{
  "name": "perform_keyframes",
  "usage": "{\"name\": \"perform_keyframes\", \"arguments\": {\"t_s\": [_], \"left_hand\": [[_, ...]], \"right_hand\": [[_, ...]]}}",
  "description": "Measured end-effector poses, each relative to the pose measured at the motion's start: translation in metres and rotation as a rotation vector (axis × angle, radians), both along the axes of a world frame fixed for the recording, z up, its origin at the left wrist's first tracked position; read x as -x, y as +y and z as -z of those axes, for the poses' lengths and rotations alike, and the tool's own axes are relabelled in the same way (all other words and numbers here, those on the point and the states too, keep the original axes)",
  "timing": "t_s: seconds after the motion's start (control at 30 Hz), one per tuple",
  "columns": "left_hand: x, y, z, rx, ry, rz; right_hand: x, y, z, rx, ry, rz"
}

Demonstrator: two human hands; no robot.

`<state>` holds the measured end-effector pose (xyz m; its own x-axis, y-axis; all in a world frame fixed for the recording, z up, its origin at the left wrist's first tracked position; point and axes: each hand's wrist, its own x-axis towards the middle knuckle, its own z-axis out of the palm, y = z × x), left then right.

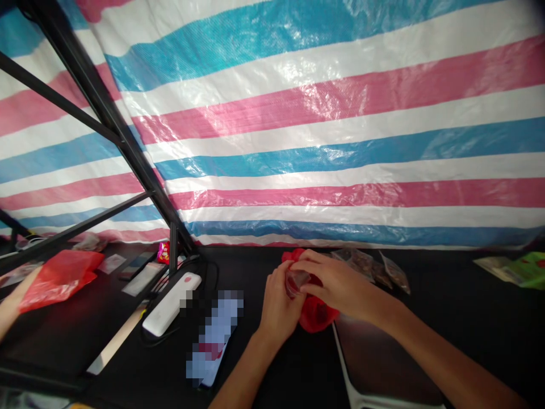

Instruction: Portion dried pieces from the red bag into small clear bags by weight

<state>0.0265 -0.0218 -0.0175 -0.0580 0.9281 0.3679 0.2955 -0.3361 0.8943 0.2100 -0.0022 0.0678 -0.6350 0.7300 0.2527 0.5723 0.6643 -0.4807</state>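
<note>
A red plastic bag [315, 313] lies on the black table [468, 318] in front of me. My left hand [279, 307] grips its left side with curled fingers. My right hand [336, 281] reaches across from the right, its fingers closed on a small clear packet [296, 279] at the mouth of the bag. Several more clear packets with dark contents [374, 267] lie just behind my right hand.
A white power strip [171, 304] and a blurred flat object [215, 338] lie to the left. A black metal frame [128, 147] stands at left. Another person's hand [11, 307] is near a red bag [59, 275]. Green packaging [523, 270] sits far right. A striped tarp [340, 130] hangs behind.
</note>
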Motion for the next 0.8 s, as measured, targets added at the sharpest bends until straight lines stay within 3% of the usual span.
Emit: {"name": "perform_keyframes", "arguments": {"t_s": [0.17,0.57,0.7,0.8], "left_hand": [[-0.005,0.001,0.002,0.004,-0.039,0.025],[-0.008,0.004,0.002,-0.024,-0.101,-0.073],[-0.006,0.005,0.002,-0.076,-0.015,-0.185],[-0.001,0.002,-0.006,0.000,0.114,-0.320]], "right_hand": [[0.004,0.001,0.007,-0.064,0.027,-0.114],[0.006,0.003,0.007,-0.165,0.119,-0.102],[0.004,0.003,0.001,-0.183,0.177,-0.060],[-0.005,0.008,-0.001,-0.159,0.162,0.022]]}}
